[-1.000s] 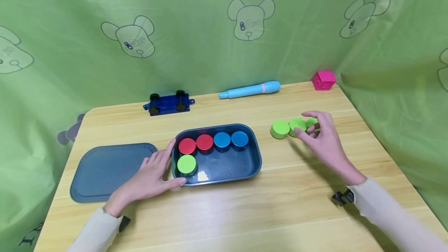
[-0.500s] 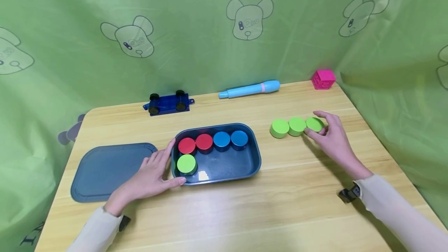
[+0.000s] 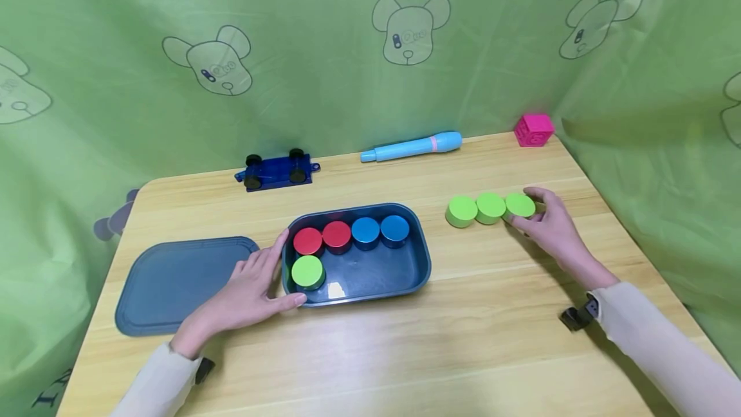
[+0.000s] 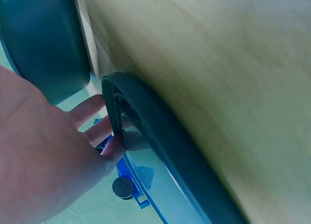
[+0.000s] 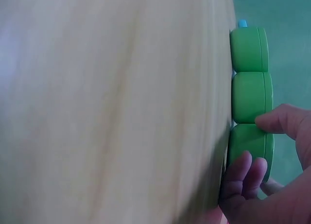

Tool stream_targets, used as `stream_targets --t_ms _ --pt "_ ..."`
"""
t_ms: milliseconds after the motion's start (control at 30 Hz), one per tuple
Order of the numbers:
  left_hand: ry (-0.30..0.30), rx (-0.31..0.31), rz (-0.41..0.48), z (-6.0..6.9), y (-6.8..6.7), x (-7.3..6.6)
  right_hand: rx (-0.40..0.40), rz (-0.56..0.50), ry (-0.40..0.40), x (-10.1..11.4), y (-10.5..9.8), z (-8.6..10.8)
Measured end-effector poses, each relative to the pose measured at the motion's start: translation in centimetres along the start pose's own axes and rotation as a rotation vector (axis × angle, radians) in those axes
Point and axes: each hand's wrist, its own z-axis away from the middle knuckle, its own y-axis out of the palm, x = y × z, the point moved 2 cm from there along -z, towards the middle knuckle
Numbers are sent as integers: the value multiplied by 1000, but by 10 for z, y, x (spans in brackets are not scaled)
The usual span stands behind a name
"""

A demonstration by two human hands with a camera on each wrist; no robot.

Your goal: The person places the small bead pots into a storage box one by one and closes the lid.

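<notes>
Three short green cylinders stand in a touching row on the right side of the table. My right hand (image 3: 552, 227) pinches the rightmost green cylinder (image 3: 520, 205), thumb at its near left and a finger behind it; each has a thin seam (image 5: 248, 95) near its top. My left hand (image 3: 246, 295) rests against the left end of a dark blue box (image 3: 376, 275), fingers straight and thumb at the front edge. Inside the box are two red cylinders (image 3: 337, 235), two blue cylinders (image 3: 395, 229) and one green cylinder (image 3: 308, 271).
A flat dark blue lid (image 3: 179, 282) lies left of the box, its edge by my left fingers. Along the back are an upturned blue toy car base (image 3: 278, 171), a light blue pen-like stick (image 3: 413, 147) and a pink cube (image 3: 534, 130). Behind hangs a green curtain (image 3: 324, 50).
My right hand has moved right, from over the middle green cylinder to the rightmost one, which it now holds. The left hand and the box stay in place.
</notes>
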Motion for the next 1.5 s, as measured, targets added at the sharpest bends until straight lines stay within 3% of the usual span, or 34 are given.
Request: stream_targets --t_ms 300,700,1000,1233,1500 --pt "-1 0 6 1 -1 -1 17 -1 62 -2 -3 2" --pt "10 -10 -3 0 1 1 -49 -129 109 -4 -12 9" --pt "15 -20 -4 0 1 1 -137 -232 11 28 -11 25" --pt "13 -14 -11 -1 3 0 -111 -342 -114 64 -1 35" --pt "11 -19 -10 -1 2 1 -66 -277 -211 101 19 41"
